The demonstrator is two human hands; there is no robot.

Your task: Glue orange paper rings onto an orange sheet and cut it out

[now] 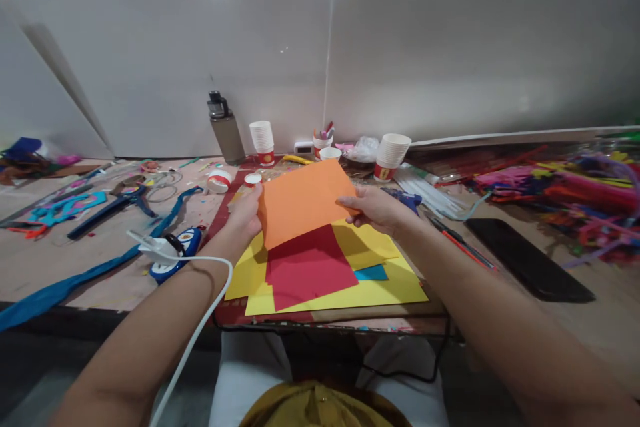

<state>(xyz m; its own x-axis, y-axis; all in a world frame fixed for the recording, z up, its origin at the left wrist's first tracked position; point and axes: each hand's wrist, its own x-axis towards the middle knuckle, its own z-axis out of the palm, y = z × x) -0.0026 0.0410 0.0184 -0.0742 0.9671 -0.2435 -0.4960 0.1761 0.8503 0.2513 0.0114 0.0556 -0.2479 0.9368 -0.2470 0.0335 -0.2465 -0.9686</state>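
Observation:
An orange sheet (307, 203) is held up between both hands, over the papers on the table. My left hand (246, 213) grips its left edge, fingers partly hidden behind it. My right hand (373, 207) pinches its right edge, thumb on the front. Below it lie a red sheet (313, 270), a small blue piece (371, 273) and large yellow sheets (395, 287).
A bottle (227, 137), cup stacks (393, 157) and a pen cup (323, 141) stand near the white partition. At left lie a power socket (176, 255) and blue ribbon (100, 275); at right, a black phone (530, 259) and colourful pipe cleaners (575, 197).

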